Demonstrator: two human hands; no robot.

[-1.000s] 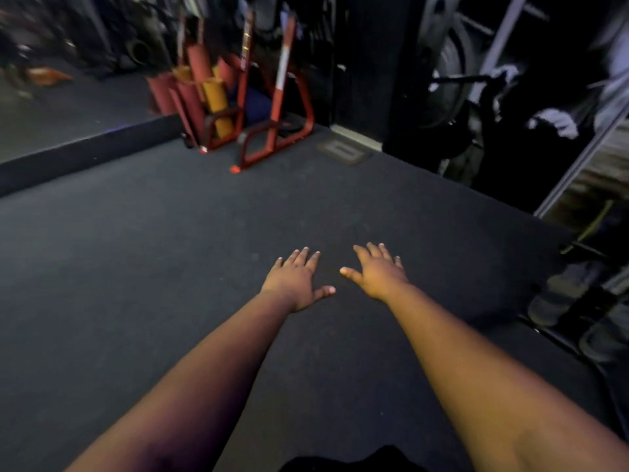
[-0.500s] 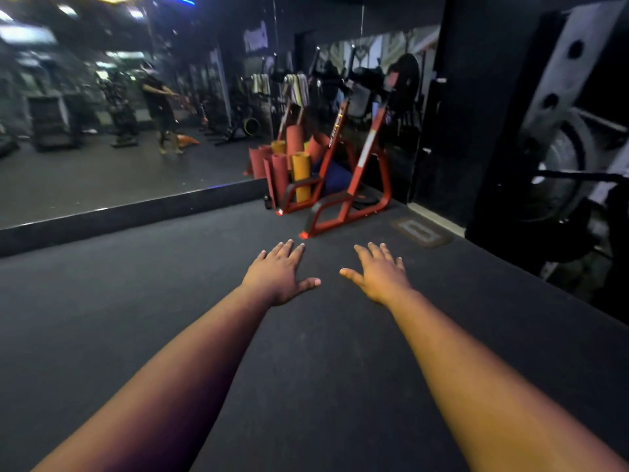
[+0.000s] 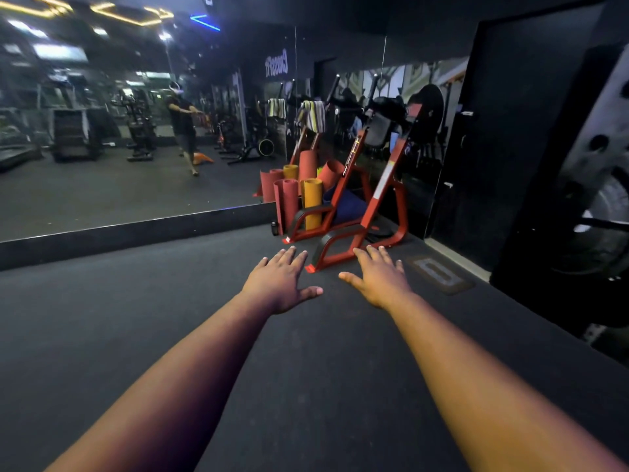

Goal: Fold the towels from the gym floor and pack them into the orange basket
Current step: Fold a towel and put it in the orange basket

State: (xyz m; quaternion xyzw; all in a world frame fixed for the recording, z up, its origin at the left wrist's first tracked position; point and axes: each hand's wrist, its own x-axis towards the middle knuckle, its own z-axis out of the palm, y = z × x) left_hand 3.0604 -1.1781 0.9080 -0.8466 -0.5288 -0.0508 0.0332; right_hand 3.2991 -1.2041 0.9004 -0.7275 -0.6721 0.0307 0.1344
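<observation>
My left hand [image 3: 280,282] and my right hand [image 3: 377,277] reach forward side by side over the dark gym floor [image 3: 170,318], palms down, fingers spread, holding nothing. A striped towel [image 3: 311,114] hangs over the top of a red machine frame [image 3: 371,212] ahead, with its reflection beside it in the wall mirror. An orange shape [image 3: 203,159] that may be the basket shows only as a reflection in the mirror, on the floor near a person's feet. No towel lies on the floor in front of me.
A wall mirror [image 3: 119,131] above a low black ledge runs along the left. Rolled red and yellow mats [image 3: 299,199] stand by the red frame. A dark pillar and a weight-plate machine [image 3: 595,185] close off the right. A floor plate [image 3: 439,272] lies ahead right.
The view has tilted upward, bringing the mirror, the hanging towel and the ceiling lights into sight. Both hands stay outstretched and open, now seen closer to the red frame.
</observation>
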